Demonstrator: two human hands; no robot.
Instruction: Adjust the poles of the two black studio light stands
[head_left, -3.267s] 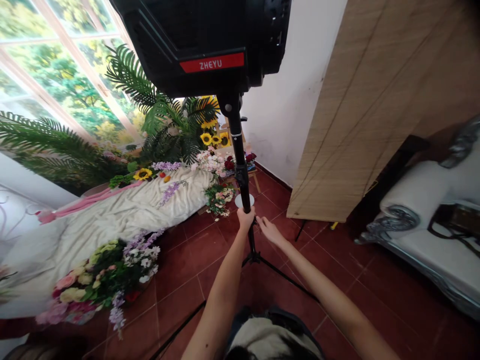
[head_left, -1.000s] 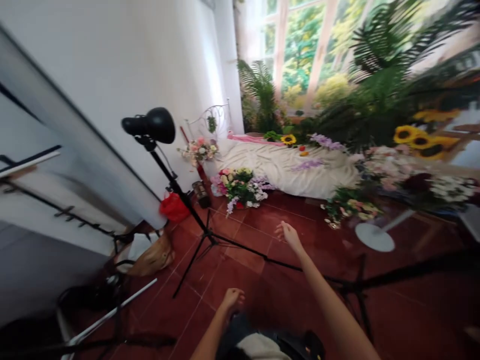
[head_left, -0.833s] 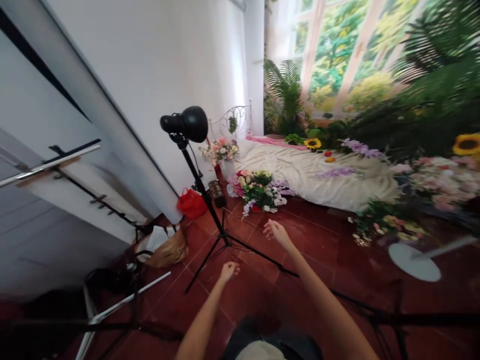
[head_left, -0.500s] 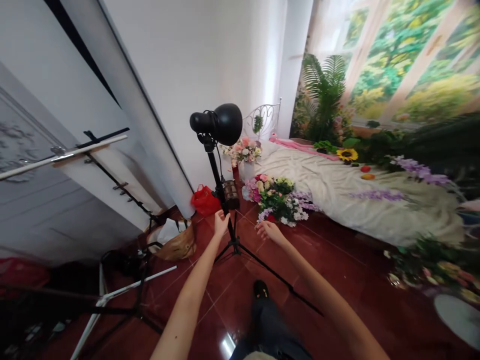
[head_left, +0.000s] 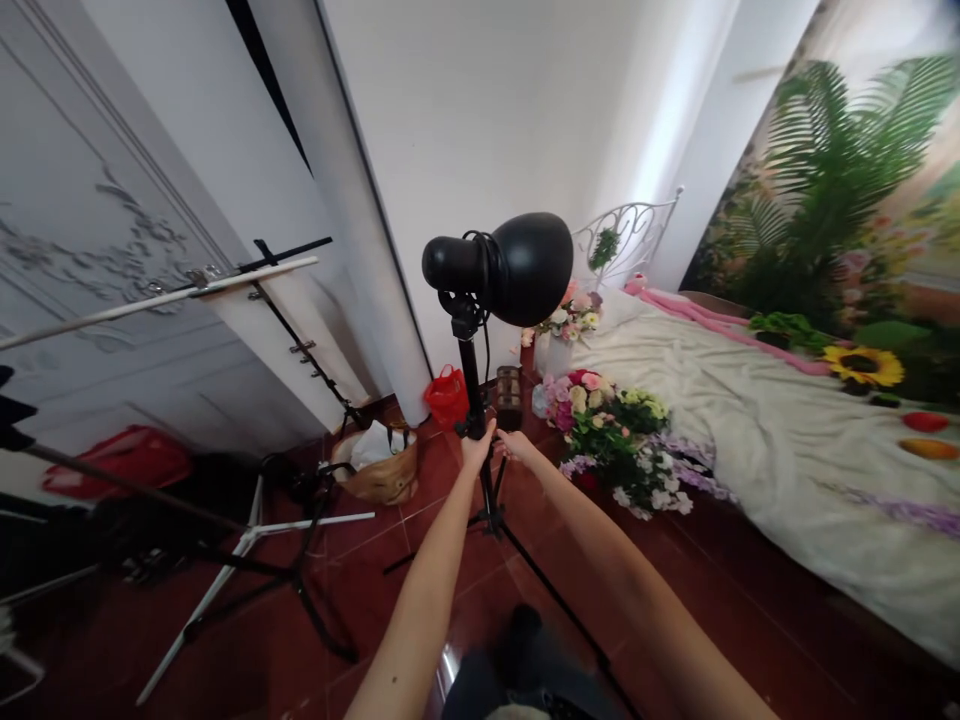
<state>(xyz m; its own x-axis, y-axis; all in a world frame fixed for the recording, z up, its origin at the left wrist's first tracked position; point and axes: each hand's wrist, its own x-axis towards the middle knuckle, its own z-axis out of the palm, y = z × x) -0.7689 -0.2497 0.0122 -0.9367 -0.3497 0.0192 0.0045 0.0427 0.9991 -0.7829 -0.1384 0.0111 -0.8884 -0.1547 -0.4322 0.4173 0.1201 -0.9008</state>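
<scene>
A black studio lamp (head_left: 517, 268) tops a black tripod stand (head_left: 471, 375) in the middle of the view, its bowl facing right and a cable looped over it. My left hand (head_left: 478, 448) is wrapped round the stand's pole, just below a clamp knob. Close by on the right, my right hand (head_left: 516, 446) has its fingers drawn together at the pole; what they grip, if anything, is too small to make out. The stand's legs spread over the red tiled floor (head_left: 450, 625).
Artificial flowers (head_left: 615, 430) lie right of the stand, beside a bed with a cream cover (head_left: 750, 440). Behind it are a red bag (head_left: 447, 398) and a small brown chest (head_left: 508, 395). A wicker basket (head_left: 386, 478) and other stands (head_left: 259, 540) occupy the left.
The view has swung left and the lamp appears nearer. My left hand has closed on the pole, and my right hand has come in from the right to the pole.
</scene>
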